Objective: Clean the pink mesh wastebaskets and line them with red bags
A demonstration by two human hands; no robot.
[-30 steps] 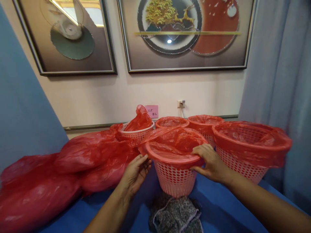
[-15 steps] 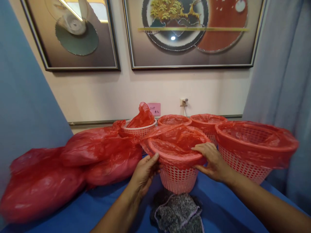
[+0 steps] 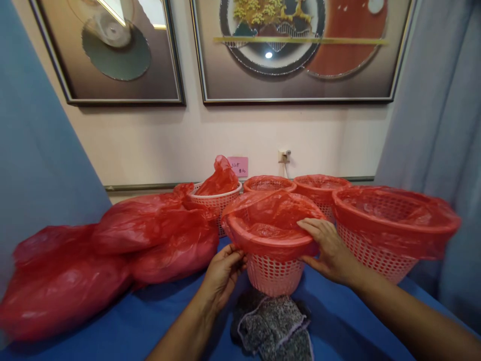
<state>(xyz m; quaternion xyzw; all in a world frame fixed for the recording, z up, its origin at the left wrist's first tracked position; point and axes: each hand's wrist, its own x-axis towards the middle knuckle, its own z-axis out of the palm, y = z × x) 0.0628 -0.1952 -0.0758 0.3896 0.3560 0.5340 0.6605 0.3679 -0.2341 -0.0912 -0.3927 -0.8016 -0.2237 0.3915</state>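
Note:
A pink perforated basket (image 3: 276,275) stands in front of me, with a red plastic bag (image 3: 280,213) lining it and folded outward over its rim. Below the rim on the left, my left hand (image 3: 224,273) pinches the hanging edge of the bag between thumb and fingers. My right hand (image 3: 330,248) grips the lined rim on the right, fingers over the top and thumb underneath. Just before the basket lies a crumpled grey speckled cloth (image 3: 276,328) with pale purple edging.
Several filled red bags (image 3: 67,281) are piled on the left of the blue table cover (image 3: 165,311). A larger lined basket (image 3: 379,250) stands at right. Behind are a white basket (image 3: 214,200) holding a red bag and two lined baskets (image 3: 268,184). A wall socket (image 3: 284,156) has a plug in it.
My left hand has slid from the top of the rim to just beneath it, and the bag's left edge now hangs lower. My right hand stays on the rim.

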